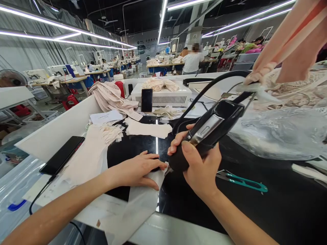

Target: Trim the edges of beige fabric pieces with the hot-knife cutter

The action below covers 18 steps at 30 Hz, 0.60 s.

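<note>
My right hand (201,166) is wrapped round a black corded hand tool (209,126) with a metal lever along its side. The tool's rounded lower end hangs over the black work surface, close to my left fingertips. Fingers stretched out, my left hand (143,170) lies over a thin whitish sheet (143,200) that runs down over the table's front edge. A small dark round thing under its fingers is mostly hidden. Right of my right hand lies a pair of teal thread snips (245,182). A cream fabric piece (149,129) rests flat beyond my hands.
Cream strips (89,153) and a black power bank or phone (62,154) lie on the left. Behind stand a phone (146,100) and a white vented box (163,95). Clear plastic bags (278,132) cover the right. The tool's cable (204,92) arches up to hanging pink cloth (283,51).
</note>
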Tool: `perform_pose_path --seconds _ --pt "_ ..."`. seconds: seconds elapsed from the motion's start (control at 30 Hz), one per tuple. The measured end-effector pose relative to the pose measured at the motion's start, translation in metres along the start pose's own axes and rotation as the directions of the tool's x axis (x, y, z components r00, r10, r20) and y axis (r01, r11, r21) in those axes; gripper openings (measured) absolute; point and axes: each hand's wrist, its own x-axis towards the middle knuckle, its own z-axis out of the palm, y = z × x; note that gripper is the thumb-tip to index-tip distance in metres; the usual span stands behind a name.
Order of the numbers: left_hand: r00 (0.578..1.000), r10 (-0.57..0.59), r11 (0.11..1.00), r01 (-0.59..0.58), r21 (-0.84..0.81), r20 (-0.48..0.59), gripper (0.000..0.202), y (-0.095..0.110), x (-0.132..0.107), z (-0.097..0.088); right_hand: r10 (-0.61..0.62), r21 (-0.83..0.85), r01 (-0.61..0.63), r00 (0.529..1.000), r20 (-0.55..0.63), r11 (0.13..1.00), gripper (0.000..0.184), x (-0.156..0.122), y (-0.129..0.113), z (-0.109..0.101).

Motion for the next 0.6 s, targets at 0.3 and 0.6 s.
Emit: perform_pose_path --seconds 0.3,0.6 --pt "0.998 -0.048 0.999 0.049 -0.011 0.036 0.062 0.005 -0.001 0.0 0.054 0.003 -0.054 0.997 0.058 0.999 0.051 0.0 -0.002 -0.002" --pt "0.994 -0.087 0.995 0.084 0.045 0.068 0.057 0.011 -0.011 -0.004 0.018 0.025 -0.019 0.998 0.068 0.999 0.046 -0.002 0.0 -0.001"
